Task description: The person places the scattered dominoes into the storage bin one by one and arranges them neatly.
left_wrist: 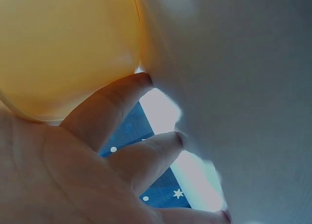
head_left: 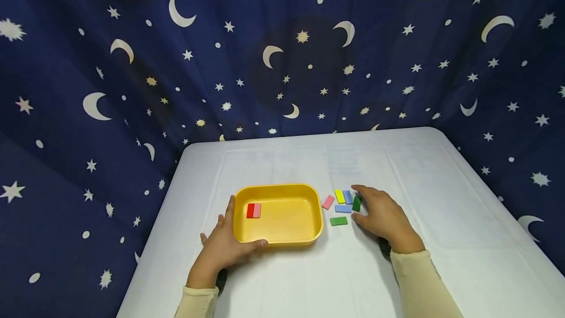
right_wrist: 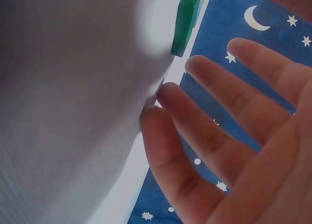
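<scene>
A yellow tray (head_left: 282, 244) sits on the white table, holding a red block (head_left: 250, 210) and a pink block (head_left: 257, 210) side by side at its left. My left hand (head_left: 224, 245) rests against the tray's near-left corner, index finger along the left wall and thumb at the near side. Right of the tray, my right hand (head_left: 385, 217) is spread near a dark green block (head_left: 356, 203), thumb and index finger on either side of it. In the right wrist view the dark green block (right_wrist: 184, 26) lies beyond extended fingertips, none wrapped round it.
Between tray and right hand lie another pink block (head_left: 328, 202), a yellow block (head_left: 339, 196), two blue blocks, one upright (head_left: 348, 197) and one sideways (head_left: 343, 208), and a lighter green block (head_left: 339, 221). A dark blue star-and-moon curtain (head_left: 282, 63) surrounds the white-covered table (head_left: 463, 210).
</scene>
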Tool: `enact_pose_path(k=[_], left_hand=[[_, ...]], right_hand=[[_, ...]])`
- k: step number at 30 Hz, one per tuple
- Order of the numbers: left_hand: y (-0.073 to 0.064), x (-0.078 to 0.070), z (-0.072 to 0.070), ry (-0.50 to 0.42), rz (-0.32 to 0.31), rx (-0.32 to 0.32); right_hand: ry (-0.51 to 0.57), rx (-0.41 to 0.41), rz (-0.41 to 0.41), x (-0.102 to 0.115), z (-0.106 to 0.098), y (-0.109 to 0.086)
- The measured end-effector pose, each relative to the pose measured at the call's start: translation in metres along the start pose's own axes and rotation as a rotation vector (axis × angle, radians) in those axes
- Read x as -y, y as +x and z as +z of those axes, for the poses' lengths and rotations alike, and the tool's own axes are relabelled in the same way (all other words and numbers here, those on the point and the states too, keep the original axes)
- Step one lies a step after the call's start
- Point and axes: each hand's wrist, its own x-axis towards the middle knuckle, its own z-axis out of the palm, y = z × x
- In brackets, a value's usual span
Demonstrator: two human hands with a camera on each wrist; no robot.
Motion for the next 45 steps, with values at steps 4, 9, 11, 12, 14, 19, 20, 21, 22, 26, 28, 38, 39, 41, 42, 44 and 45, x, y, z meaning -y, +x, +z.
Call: enact_pose_path(k=[4, 9, 11, 12, 14, 19, 20, 21, 22, 26, 28, 38, 39, 41, 42, 44, 45], left_hand=[[0.0003, -0.0004, 0.0, 0.006, -0.001, 0.005], [-0.0002, -0.0003, -0.0001, 0.005, 0.0, 0.004], [-0.0002, -0.0003, -0.0002, 0.005, 0.0, 0.004], [-0.0001, -0.0003, -0.0003, 0.007, -0.001, 0.004], [0.0, -0.0003, -0.0005, 0.009, -0.003, 0.006], [-0.0001, -0.0012, -0.0014, 0.013, -0.007, 0.012], [-0.0003, -0.0013, -0.0015, 0.013, -0.008, 0.012], [-0.0004, -0.0014, -0.0016, 0.012, -0.008, 0.012], [-0.0004, -0.0014, -0.0016, 0.011, -0.008, 0.011], [-0.0006, -0.0015, -0.0016, 0.009, -0.009, 0.008], [-0.0004, -0.0014, -0.0015, 0.012, -0.008, 0.007], [-0.0006, -0.0023, -0.002, 0.014, -0.006, 0.004], [-0.0007, -0.0024, -0.002, 0.015, -0.006, 0.004], [-0.0009, -0.0028, -0.0023, 0.013, -0.006, 0.003], [-0.0009, -0.0029, -0.0024, 0.012, -0.005, 0.004], [-0.0011, -0.0029, -0.0026, 0.01, -0.005, 0.005], [-0.0013, -0.0029, -0.0027, 0.008, -0.004, 0.005]], right_hand=[[-0.008, 0.006, 0.007, 0.0, 0.0005, -0.0005], [-0.014, 0.011, 0.018, 0.0013, 0.0016, -0.0012], [-0.017, 0.015, 0.02, 0.0016, 0.0017, -0.0015], [-0.018, 0.018, 0.02, 0.0016, 0.0018, -0.0015], [-0.018, 0.022, 0.023, 0.0018, 0.0017, -0.0016], [-0.015, 0.029, 0.027, 0.0023, 0.0016, -0.0014], [-0.015, 0.03, 0.028, 0.0023, 0.0017, -0.0014], [-0.015, 0.031, 0.029, 0.0022, 0.0018, -0.0013], [-0.015, 0.031, 0.029, 0.0022, 0.0019, -0.0013], [-0.016, 0.034, 0.035, 0.0024, 0.0014, -0.0016], [-0.016, 0.036, 0.036, 0.003, 0.0006, -0.0017], [-0.009, 0.024, 0.018, 0.0026, -0.0005, -0.0013], [-0.008, 0.024, 0.019, 0.0025, -0.0003, -0.0011], [-0.006, 0.024, 0.022, 0.0021, 0.0002, -0.0006], [-0.006, 0.024, 0.024, 0.002, 0.0003, -0.0005], [-0.005, 0.023, 0.025, 0.0015, 0.0003, -0.0005], [-0.006, 0.023, 0.023, 0.0012, 0.0003, -0.0004]])
